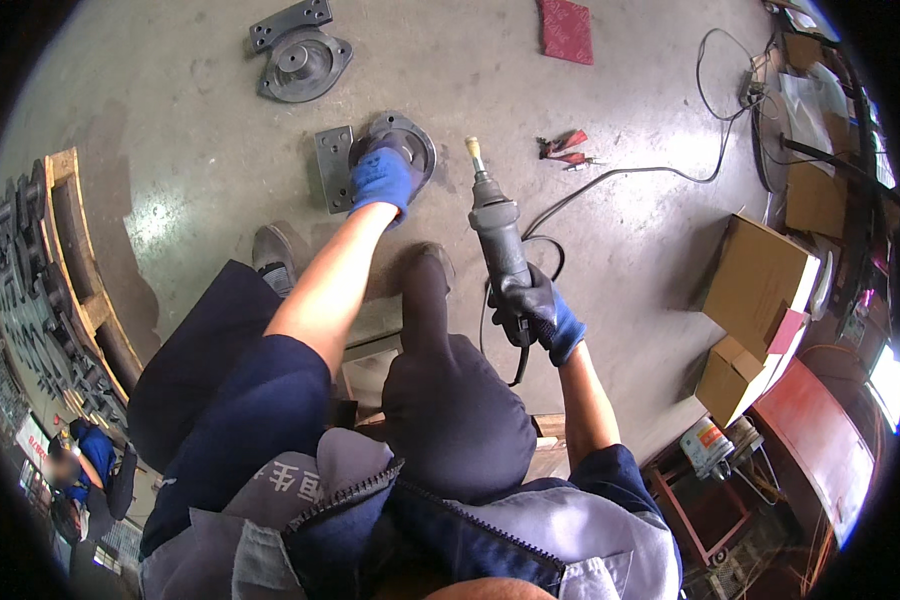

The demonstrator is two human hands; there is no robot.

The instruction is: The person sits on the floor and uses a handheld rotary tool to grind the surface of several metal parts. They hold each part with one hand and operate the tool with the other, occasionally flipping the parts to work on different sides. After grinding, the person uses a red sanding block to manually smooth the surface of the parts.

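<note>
My left hand [382, 178], in a blue and dark glove, grips a grey metal flange casting [426, 150] on the floor. Its fingers reach over the ring and are partly hidden. A flat plate with drilled holes [333, 165] shows on the casting's left side. In my right hand [536, 312], also gloved, is a black electric die grinder [498, 235], held by its rear body. The grinder's tan, worn-looking tip [473, 147] points away from me, apart from the casting. A similar flange casting [302, 65] lies farther off to the left.
Red-handled pliers [567, 150] and a dark red sheet [567, 32] lie beyond the grinder. Its black cord [630, 172] runs right across the floor. Cardboard boxes [760, 275] stand at right. Left is a wooden pallet [82, 240] with many dark metal parts; a person [90, 465] is behind.
</note>
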